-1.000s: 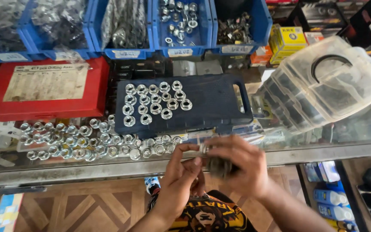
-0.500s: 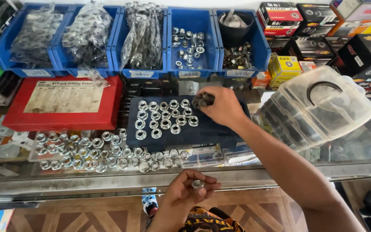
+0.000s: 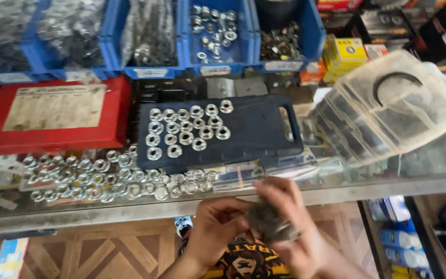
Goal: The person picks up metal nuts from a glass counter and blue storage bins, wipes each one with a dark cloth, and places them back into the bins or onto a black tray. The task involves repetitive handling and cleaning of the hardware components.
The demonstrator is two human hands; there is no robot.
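**Mia:** What are the hands doing?

**Sam:** The left hand (image 3: 218, 227) and the right hand (image 3: 285, 217) are close together, low down by the edge of the glass counter (image 3: 130, 209). Both pinch a small dark lump (image 3: 269, 223). It is blurry, so what it is cannot be told.

**Mia:** Why hold it so low?

**Sam:** Likely so two hands can work on it close to the body.

**Mia:** And the shiny rings?

**Sam:** Silver nuts (image 3: 187, 129) sit in neat rows on the dark blue case (image 3: 254, 129), perhaps so they are easy to count. More loose nuts (image 3: 104, 178) lie along the counter front.

**Mia:** What else is there?

**Sam:** A red box (image 3: 52, 113), blue bins (image 3: 218, 31) behind, and a clear plastic box (image 3: 388, 108), tilted.
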